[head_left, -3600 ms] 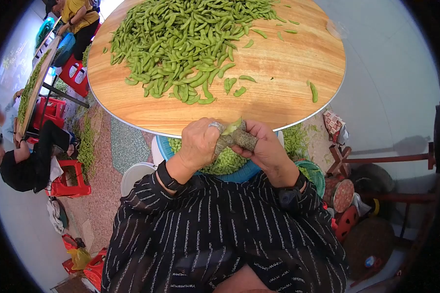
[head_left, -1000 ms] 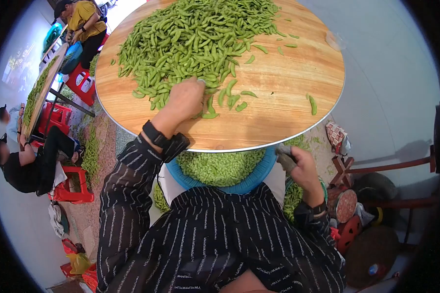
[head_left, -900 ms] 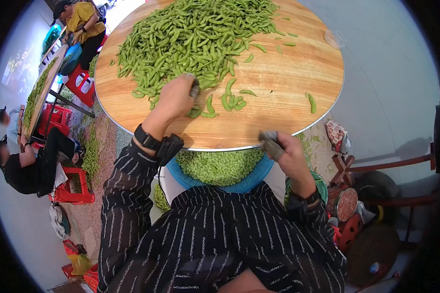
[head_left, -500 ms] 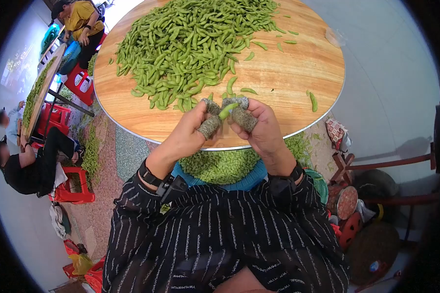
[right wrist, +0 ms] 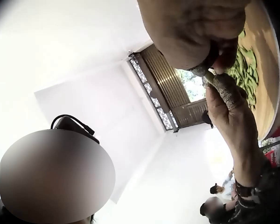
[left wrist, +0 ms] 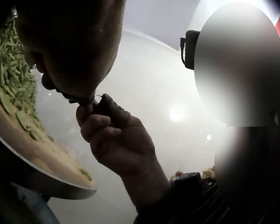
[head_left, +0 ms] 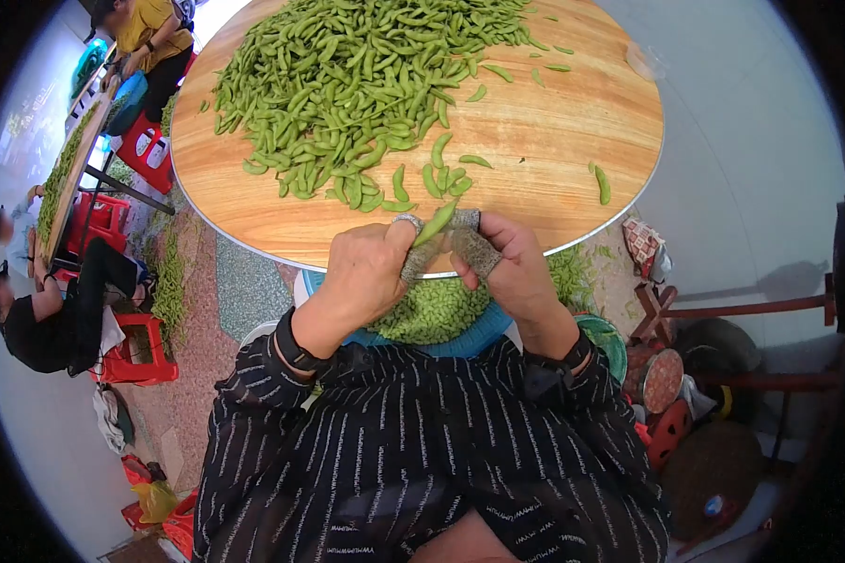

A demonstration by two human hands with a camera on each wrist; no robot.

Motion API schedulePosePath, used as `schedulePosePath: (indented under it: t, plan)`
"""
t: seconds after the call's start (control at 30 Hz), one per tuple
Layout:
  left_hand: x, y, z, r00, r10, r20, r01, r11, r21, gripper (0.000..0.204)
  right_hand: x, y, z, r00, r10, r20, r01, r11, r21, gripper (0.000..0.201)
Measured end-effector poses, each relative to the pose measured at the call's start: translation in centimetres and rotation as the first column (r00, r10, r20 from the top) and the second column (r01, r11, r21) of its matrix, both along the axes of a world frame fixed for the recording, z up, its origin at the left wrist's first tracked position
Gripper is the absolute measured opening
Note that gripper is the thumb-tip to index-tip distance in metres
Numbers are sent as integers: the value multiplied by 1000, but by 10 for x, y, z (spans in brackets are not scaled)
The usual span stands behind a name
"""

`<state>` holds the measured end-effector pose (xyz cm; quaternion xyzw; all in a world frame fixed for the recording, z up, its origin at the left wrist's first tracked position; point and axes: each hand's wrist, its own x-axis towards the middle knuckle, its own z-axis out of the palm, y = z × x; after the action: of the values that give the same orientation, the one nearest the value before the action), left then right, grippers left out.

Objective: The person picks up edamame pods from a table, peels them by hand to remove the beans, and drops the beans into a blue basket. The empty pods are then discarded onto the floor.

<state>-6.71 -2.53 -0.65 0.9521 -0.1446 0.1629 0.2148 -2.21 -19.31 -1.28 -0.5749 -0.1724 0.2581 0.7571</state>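
In the head view, both hands meet over the near edge of the round table. My left hand [head_left: 371, 267] pinches a green soybean pod [head_left: 436, 223] that slants up from between thumb and forefinger. My right hand [head_left: 514, 267] comes in from the other side, its thumb and forefinger closed at the pod's lower end. Grey speckled sleeves [head_left: 477, 251] cover the thumbs and forefingers. Right below the hands, a blue basin [head_left: 483, 336] holds shelled green beans [head_left: 432, 312]. The left wrist view shows my right hand [left wrist: 121, 144] with curled fingers.
A large heap of pods [head_left: 338, 94] covers the far left of the wooden table [head_left: 554, 141], with several loose pods [head_left: 441, 178] nearer. A green basket [head_left: 606, 347] stands at the right. People sit and work at another table [head_left: 70, 183] on the left, near red stools [head_left: 141, 347].
My left hand has come back from the heap with a pod and met the right hand. Over the last half second both hands have drawn slightly toward the body, over the basin.
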Motion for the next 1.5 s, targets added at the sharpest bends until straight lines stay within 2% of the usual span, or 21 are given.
schedulePosePath:
  t: [0.03,0.1,0.27,0.5,0.6,0.67,0.83,0.9,0.93,1.0,1.03,1.1,1.13,1.17,1.2,1.23,1.3,1.33,1.4,1.43,1.5]
  plan:
    - [0,-1,0,1000,-3,-3,3,1000,-1,15,-1,1,0,1000,-3,-6,3,1000,18,14]
    - [0,-2,-1,995,27,92,-41,987,154,14,-3,0,1,1000,-5,-13,5,999,33,14]
    - [0,-4,-6,985,2,172,-39,976,212,12,-3,0,1,976,-18,-217,30,998,53,16]
    - [0,-5,-11,985,-16,172,-27,970,243,12,1,-1,-8,975,43,-217,-26,996,84,21]
    - [0,-6,-13,986,-9,165,-33,969,246,12,-1,1,-8,979,31,-201,-16,997,80,22]
    - [0,-6,-13,986,-4,166,-39,966,254,12,-4,4,-5,974,-42,-225,50,998,33,20]
    - [0,-6,-15,986,-9,167,-36,965,261,12,-3,5,-14,982,-54,-183,63,997,44,23]
    - [-1,-4,-18,993,-27,115,-5,962,273,13,-1,4,-21,980,-64,-189,70,997,24,24]
    - [-2,-4,-18,993,-30,114,-2,962,274,13,0,3,-28,979,-17,-202,37,995,97,19]
    - [-4,-5,-18,998,-1,-69,14,983,185,15,-1,2,-31,977,31,-212,5,986,169,15]
    - [-5,-4,-19,998,-1,-70,14,982,186,15,-4,4,-30,978,5,-210,31,986,167,13]
    - [-6,-2,-24,979,-79,-190,66,995,-74,19,-6,6,-31,979,-19,-205,53,985,164,10]
    - [-6,-2,-28,979,-78,-189,66,995,-73,19,-5,7,-33,988,-7,-156,33,986,166,10]
    - [-5,-3,-34,974,-159,-162,99,940,-325,20,-6,7,-34,994,3,-108,15,986,167,9]
    - [-4,-4,-38,967,-229,-115,128,821,-556,24,-6,6,-34,994,2,-108,16,986,166,9]
    - [-5,-4,-39,967,-229,-116,128,822,-556,24,-6,5,-34,999,24,-46,-16,988,154,10]
    - [-8,-5,-40,920,-329,-213,28,598,-801,34,-5,4,-35,999,48,16,-50,989,141,11]
    - [-10,-6,-42,920,-329,-212,29,598,-801,34,-5,3,-36,997,70,38,-75,988,135,12]
    - [-12,-7,-46,856,-399,-329,-193,344,-919,41,-3,2,-37,994,93,61,-101,987,128,13]
    - [-12,-9,-43,856,-399,-329,-193,344,-919,41,-2,2,-39,986,102,131,-121,983,139,14]
    - [-13,-14,-34,794,-466,-391,-426,32,-904,42,0,1,-40,974,109,200,-140,979,147,15]
